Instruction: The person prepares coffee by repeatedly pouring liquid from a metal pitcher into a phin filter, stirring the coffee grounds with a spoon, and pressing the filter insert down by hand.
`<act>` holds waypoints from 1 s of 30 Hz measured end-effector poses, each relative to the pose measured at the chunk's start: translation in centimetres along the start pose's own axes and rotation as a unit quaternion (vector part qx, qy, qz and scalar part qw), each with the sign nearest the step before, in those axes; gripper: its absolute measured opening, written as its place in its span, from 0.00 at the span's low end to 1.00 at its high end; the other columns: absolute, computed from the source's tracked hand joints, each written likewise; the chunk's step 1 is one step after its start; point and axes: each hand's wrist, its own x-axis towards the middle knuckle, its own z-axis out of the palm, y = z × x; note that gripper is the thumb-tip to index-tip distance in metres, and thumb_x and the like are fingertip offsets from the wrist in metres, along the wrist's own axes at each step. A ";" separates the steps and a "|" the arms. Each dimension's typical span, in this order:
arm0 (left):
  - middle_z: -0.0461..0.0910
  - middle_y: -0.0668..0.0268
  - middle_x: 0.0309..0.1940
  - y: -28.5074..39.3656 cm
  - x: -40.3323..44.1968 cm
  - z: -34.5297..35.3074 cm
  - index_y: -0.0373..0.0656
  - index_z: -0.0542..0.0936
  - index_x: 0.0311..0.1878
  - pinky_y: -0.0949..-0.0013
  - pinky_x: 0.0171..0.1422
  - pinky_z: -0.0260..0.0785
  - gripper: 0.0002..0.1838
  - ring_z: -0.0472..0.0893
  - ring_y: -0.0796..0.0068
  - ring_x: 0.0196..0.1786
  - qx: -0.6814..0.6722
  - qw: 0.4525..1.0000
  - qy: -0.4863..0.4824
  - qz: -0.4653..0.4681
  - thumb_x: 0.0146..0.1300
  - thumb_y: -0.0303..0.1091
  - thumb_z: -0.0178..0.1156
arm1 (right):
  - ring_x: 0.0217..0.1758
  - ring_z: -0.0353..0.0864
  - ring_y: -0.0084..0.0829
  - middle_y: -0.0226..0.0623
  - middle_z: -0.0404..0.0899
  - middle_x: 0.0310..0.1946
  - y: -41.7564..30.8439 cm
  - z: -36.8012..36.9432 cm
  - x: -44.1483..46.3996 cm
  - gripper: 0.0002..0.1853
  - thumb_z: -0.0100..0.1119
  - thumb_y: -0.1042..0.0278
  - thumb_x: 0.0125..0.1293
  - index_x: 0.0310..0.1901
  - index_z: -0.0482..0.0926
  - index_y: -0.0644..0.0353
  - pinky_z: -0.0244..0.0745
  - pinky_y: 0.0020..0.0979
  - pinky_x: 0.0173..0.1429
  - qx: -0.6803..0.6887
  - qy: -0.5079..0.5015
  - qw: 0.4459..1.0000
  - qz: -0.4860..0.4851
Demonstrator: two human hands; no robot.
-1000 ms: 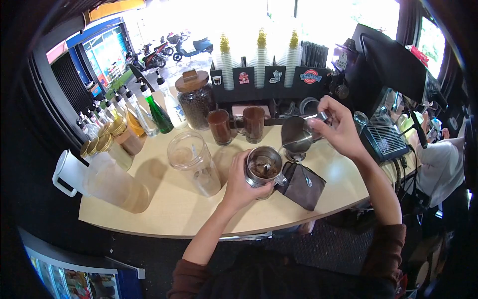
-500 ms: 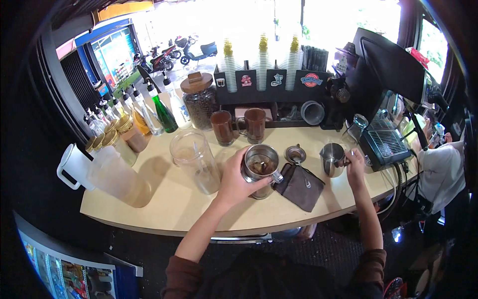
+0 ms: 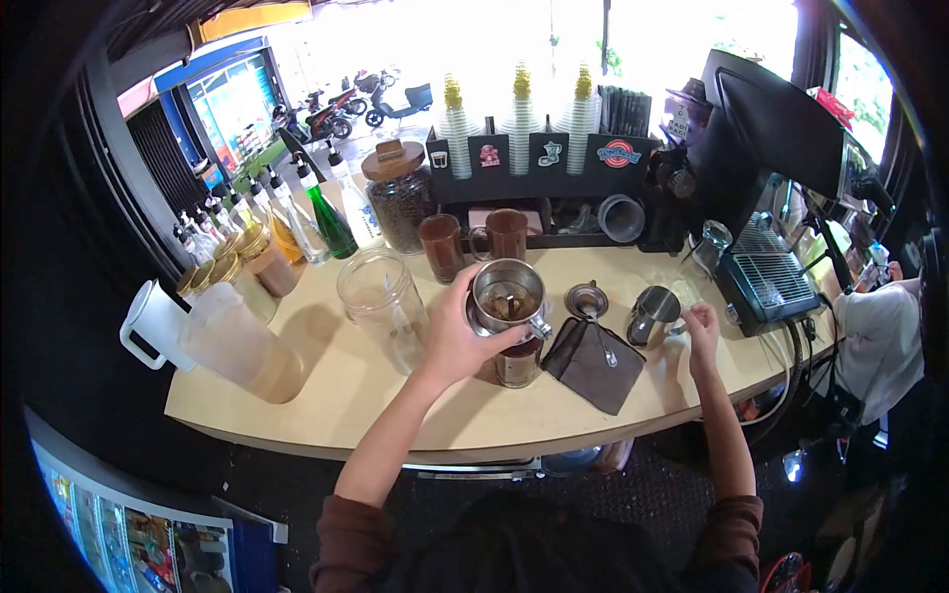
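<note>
My left hand (image 3: 457,341) is closed around a metal coffee dripper (image 3: 509,280), which has dark wet coffee grounds inside. Below it stands a glass mug (image 3: 519,366) with brown liquid, partly hidden by the dripper and my hand. My right hand (image 3: 703,334) is just right of a steel pitcher (image 3: 652,318), fingers loosely bent and seemingly off it. Between the hands, a spoon (image 3: 609,354) rests across a dark folded cloth (image 3: 595,366), near a small metal strainer (image 3: 586,299). A large clear jar (image 3: 386,306) stands left of my left hand.
Two brown-filled mugs (image 3: 443,247) and a coffee-bean jar (image 3: 400,203) stand behind. Plastic jugs (image 3: 242,341) and pump bottles (image 3: 326,212) line the left. Cup stacks (image 3: 521,128) sit at the back; a black machine (image 3: 771,272) is right. A person's white clothing (image 3: 875,341) shows beyond.
My left hand has raised the dripper up and slightly left, exposing more of the glass mug. My right hand has come away from the pitcher's handle, and the pitcher has turned slightly.
</note>
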 end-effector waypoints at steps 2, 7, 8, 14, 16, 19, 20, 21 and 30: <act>0.81 0.58 0.48 0.0 0.5 -0.2 0.38 0.72 0.58 0.65 0.59 0.72 0.40 0.81 0.67 0.53 0.008 1.000 0.011 0.028 0.39 0.34 0.78 | 0.35 0.71 0.23 0.31 0.72 0.32 -2.6 1.0 -1.3 0.06 0.61 0.74 0.61 0.37 0.73 0.59 0.65 0.26 0.42 -0.137 -0.008 0.978 -0.157; 0.80 0.61 0.51 0.8 1.1 -0.7 0.39 0.71 0.60 0.64 0.64 0.67 0.40 0.78 0.70 0.56 0.000 1.000 -0.008 -0.004 0.40 0.34 0.78 | 0.33 0.79 0.43 0.42 0.76 0.33 -6.0 5.5 -5.9 0.08 0.61 0.77 0.58 0.38 0.72 0.65 0.74 0.38 0.38 -0.272 -0.323 0.885 -0.194; 0.80 0.61 0.51 0.9 1.2 -0.7 0.39 0.71 0.60 0.64 0.65 0.66 0.40 0.78 0.70 0.56 0.008 1.000 -0.011 -0.012 0.40 0.34 0.78 | 0.34 0.80 0.47 0.46 0.77 0.35 -6.1 6.3 -6.4 0.07 0.59 0.76 0.59 0.38 0.72 0.66 0.76 0.41 0.40 -0.338 -0.367 0.850 -0.165; 0.80 0.58 0.51 0.5 0.6 -0.5 0.39 0.71 0.60 0.64 0.61 0.71 0.41 0.80 0.65 0.55 0.050 0.999 0.004 0.000 0.39 0.36 0.79 | 0.43 0.82 0.53 0.57 0.79 0.36 -2.8 9.5 -6.0 0.11 0.57 0.72 0.57 0.38 0.73 0.72 0.79 0.47 0.45 -0.515 -0.331 0.778 -0.143; 0.80 0.57 0.52 0.2 0.5 -0.5 0.39 0.71 0.60 0.63 0.62 0.71 0.42 0.80 0.64 0.56 0.039 0.999 -0.002 -0.002 0.39 0.36 0.79 | 0.41 0.83 0.53 0.56 0.80 0.35 -3.4 10.0 -5.8 0.12 0.57 0.71 0.56 0.38 0.74 0.72 0.80 0.46 0.45 -0.539 -0.331 0.764 -0.126; 0.80 0.57 0.51 -0.3 0.3 -0.5 0.38 0.70 0.60 0.63 0.62 0.71 0.43 0.80 0.64 0.56 0.017 1.000 -0.003 0.016 0.38 0.36 0.79 | 0.40 0.83 0.53 0.56 0.81 0.35 -3.4 10.1 -5.7 0.12 0.57 0.70 0.56 0.37 0.74 0.72 0.80 0.45 0.44 -0.565 -0.332 0.745 -0.129; 0.80 0.57 0.51 -0.4 0.2 -0.5 0.38 0.70 0.60 0.62 0.62 0.71 0.43 0.80 0.63 0.56 0.021 1.000 -0.005 0.014 0.38 0.36 0.79 | 0.39 0.83 0.54 0.55 0.81 0.35 -3.3 10.1 -5.8 0.13 0.57 0.70 0.56 0.37 0.74 0.72 0.80 0.45 0.43 -0.566 -0.332 0.740 -0.150; 0.80 0.57 0.51 -0.4 0.2 -0.5 0.38 0.70 0.60 0.62 0.62 0.71 0.43 0.80 0.63 0.55 0.026 1.000 -0.006 0.014 0.38 0.36 0.79 | 0.39 0.83 0.54 0.55 0.81 0.35 -3.1 10.1 -5.7 0.13 0.57 0.70 0.56 0.37 0.74 0.72 0.80 0.45 0.43 -0.566 -0.332 0.740 -0.149; 0.78 0.56 0.53 -1.8 -0.3 -0.5 0.40 0.71 0.60 0.59 0.64 0.68 0.45 0.77 0.60 0.58 0.027 0.999 -0.014 0.040 0.36 0.39 0.79 | 0.39 0.83 0.55 0.58 0.80 0.35 -2.3 10.2 -4.8 0.11 0.54 0.74 0.60 0.41 0.71 0.72 0.78 0.47 0.43 -0.551 -0.287 0.778 -0.090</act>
